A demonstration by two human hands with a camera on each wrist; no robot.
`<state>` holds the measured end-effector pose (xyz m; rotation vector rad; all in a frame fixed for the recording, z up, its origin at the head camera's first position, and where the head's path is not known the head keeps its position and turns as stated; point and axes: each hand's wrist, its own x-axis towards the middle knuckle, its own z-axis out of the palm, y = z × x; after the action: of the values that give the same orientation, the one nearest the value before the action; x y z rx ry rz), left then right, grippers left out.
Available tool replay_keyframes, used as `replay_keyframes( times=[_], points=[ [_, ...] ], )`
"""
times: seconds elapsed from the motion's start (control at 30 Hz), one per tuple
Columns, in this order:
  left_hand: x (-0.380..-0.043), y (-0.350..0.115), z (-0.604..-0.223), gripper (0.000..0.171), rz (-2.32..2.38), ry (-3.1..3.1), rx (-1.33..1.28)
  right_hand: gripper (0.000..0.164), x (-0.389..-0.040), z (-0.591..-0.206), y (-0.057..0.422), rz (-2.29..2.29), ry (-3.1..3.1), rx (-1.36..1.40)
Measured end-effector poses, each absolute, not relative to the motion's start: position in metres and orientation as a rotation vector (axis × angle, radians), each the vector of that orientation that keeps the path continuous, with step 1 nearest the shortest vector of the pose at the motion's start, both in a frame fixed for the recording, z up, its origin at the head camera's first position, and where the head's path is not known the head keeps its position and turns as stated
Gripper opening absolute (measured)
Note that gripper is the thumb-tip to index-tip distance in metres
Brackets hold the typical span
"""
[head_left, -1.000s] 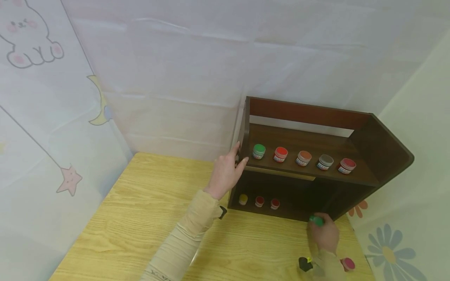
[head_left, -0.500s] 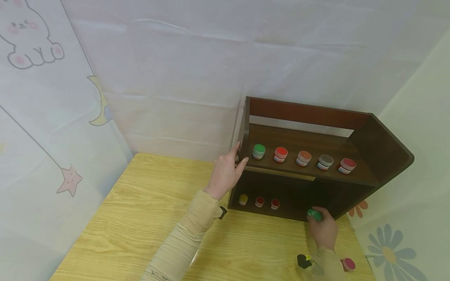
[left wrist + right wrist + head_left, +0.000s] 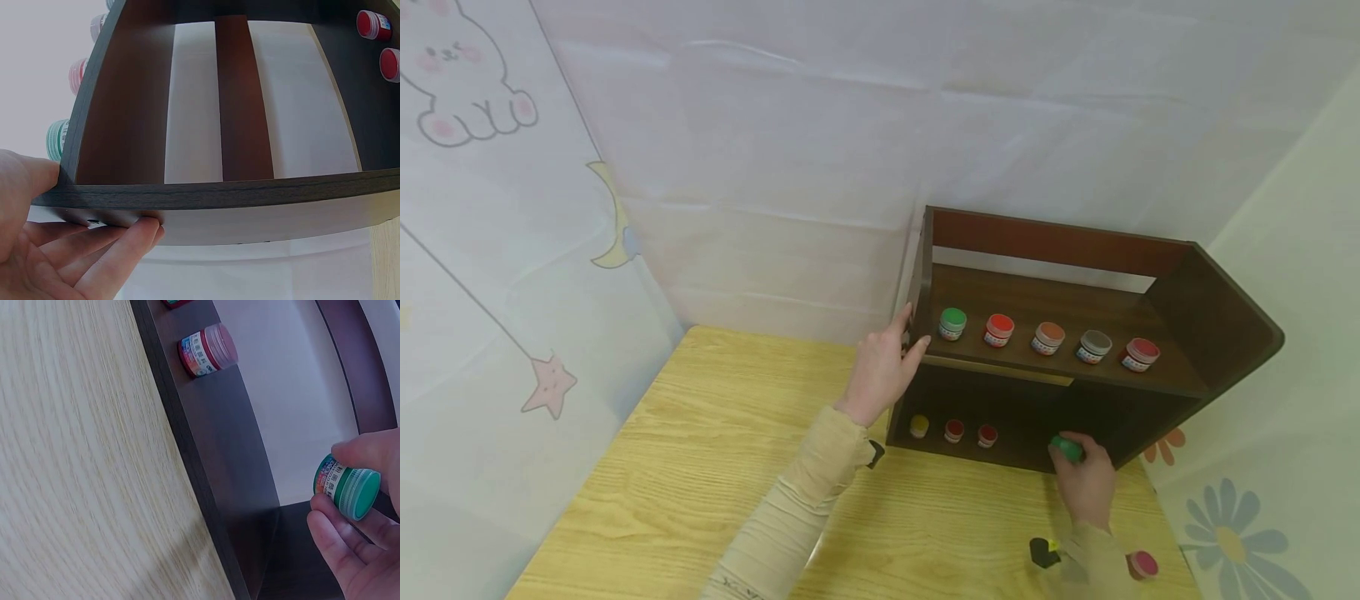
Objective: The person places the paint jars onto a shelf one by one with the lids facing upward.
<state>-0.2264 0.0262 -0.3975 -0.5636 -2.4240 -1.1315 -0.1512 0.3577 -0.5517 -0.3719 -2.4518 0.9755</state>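
Observation:
My right hand (image 3: 1086,483) pinches a green paint jar (image 3: 347,486) between thumb and fingers, at the lower compartment's front opening near its right end. The jar is tilted, and its lid faces the palm side in the right wrist view. With the thumb at the front edge and the fingers along the outer face, my left hand (image 3: 880,371) holds the left side panel (image 3: 219,195) of a dark brown wooden shelf (image 3: 1232,308). On the lower board stand a yellow jar (image 3: 919,426) and two dark red jars, one red jar (image 3: 208,350) being closest to the right hand.
Along the upper board stand a green jar (image 3: 952,324), a red jar (image 3: 999,330), an orange-brown jar (image 3: 1047,338), a grey jar (image 3: 1093,347) and a crimson jar (image 3: 1141,355). A pink jar (image 3: 1143,565) sits on the wooden table (image 3: 700,433) beside the right sleeve. Fabric walls stand close behind and right.
My right hand has carried the green paint jar forward and slightly left, from over the table's edge of the shelf to the lower compartment's opening. The left hand stays on the side panel.

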Motion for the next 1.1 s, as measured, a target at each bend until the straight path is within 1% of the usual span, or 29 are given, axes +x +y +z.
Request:
replay_keyframes(
  times=[0.27, 0.47, 0.7, 0.93, 1.1],
  points=[
    [-0.228, 0.026, -0.398, 0.058, -1.119, -2.417, -0.555, 0.032, -0.156, -0.549, 0.352, 1.011, -2.442, -0.408],
    [-0.227, 0.026, -0.397, 0.057, -1.101, -2.423, -0.560, 0.030, -0.160, -0.550, 0.351, 1.022, -2.431, -0.390],
    [-0.226, 0.026, -0.395, 0.057, -1.118, -2.429, -0.563, 0.036, -0.163, -0.543, 0.345, 1.061, -2.394, -0.356],
    [-0.227, 0.027, -0.396, 0.058, -1.123, -2.428, -0.573, 0.032, -0.167, -0.538, 0.341, 1.044, -2.379, -0.308],
    [-0.227, 0.027, -0.397, 0.058, -1.125, -2.428, -0.575, 0.033, -0.169, -0.536, 0.339, 1.041, -2.388, -0.255]
  ],
)
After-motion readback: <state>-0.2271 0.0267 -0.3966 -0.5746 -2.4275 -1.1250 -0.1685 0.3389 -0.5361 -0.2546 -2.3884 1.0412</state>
